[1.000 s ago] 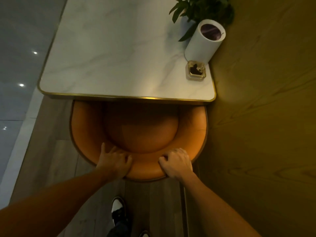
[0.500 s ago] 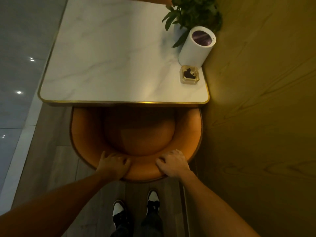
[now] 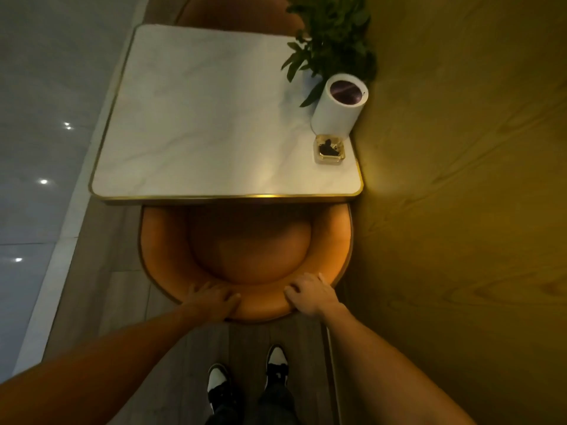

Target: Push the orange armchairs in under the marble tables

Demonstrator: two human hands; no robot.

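Note:
An orange armchair with a round padded back stands right in front of me, its front part hidden under the white marble table with a gold rim. My left hand rests on the back's top edge left of centre, fingers curled over it. On the same edge, right of centre, my right hand grips the padding. A second orange armchair shows partly beyond the table's far side.
A yellow wood-grain wall runs close along the right of the chair and table. On the table's right side stand a green plant, a white cylinder and a small glass ashtray. My feet are on the wooden floor behind the chair.
I have stepped closer and the view has pulled back, so the whole table and my two feet show. Both hands stay on the chair back.

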